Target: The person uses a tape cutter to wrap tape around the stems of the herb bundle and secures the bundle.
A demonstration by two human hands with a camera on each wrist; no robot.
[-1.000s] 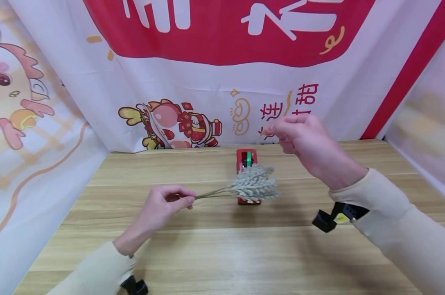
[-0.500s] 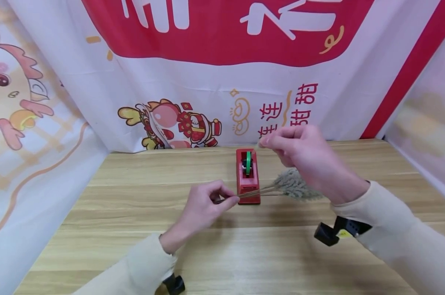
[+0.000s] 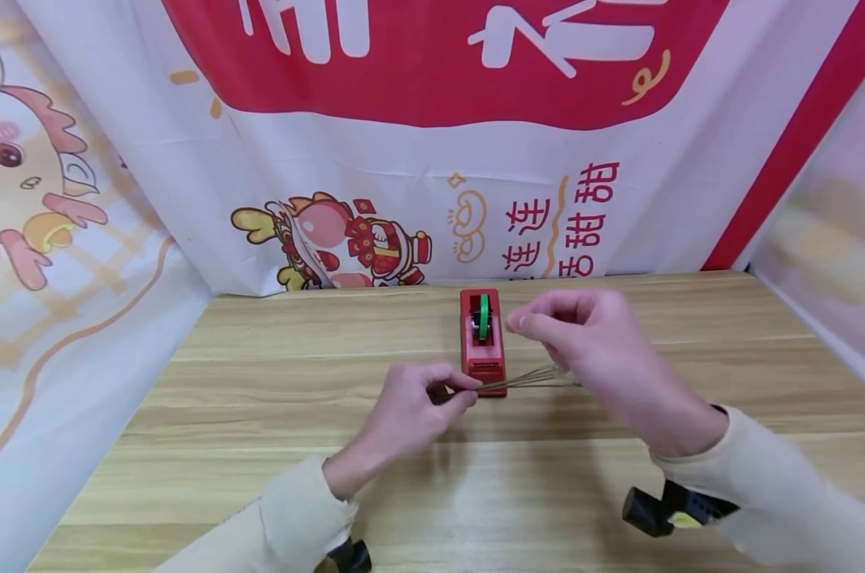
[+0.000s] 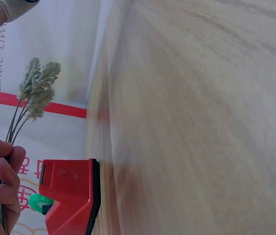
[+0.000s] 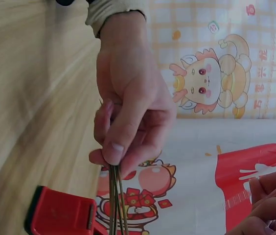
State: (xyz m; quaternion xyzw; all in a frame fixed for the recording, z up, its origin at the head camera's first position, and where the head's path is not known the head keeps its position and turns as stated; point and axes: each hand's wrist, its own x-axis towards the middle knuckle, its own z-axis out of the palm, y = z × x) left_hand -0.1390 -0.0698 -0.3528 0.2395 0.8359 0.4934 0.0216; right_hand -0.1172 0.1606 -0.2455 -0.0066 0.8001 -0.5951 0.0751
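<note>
My left hand (image 3: pixel 407 410) pinches a bundle of thin dried-grass stems (image 3: pixel 521 382) between thumb and fingers, holding it level over the front of a red tape dispenser (image 3: pixel 485 366). The pale fluffy grass heads (image 4: pixel 39 90) show in the left wrist view; in the head view my right hand (image 3: pixel 593 342) mostly covers them. Thumb and forefinger of the right hand pinch a small strip of clear tape (image 5: pixel 238 198), faint against the red cloth print. That hand is to the right of the dispenser, above the bundle. A green tape roll (image 3: pixel 485 317) sits in the dispenser.
The dispenser stands on a wood-grain table (image 3: pixel 296 334) close to its back edge. Printed cloth (image 3: pixel 403 151) hangs behind the table and along both sides. Each wrist wears a small black camera (image 3: pixel 647 511).
My left hand has carried the grass bundle rightward, its heads passing from over the dispenser to under the right hand. The right hand has come down toward the stems, still pinching.
</note>
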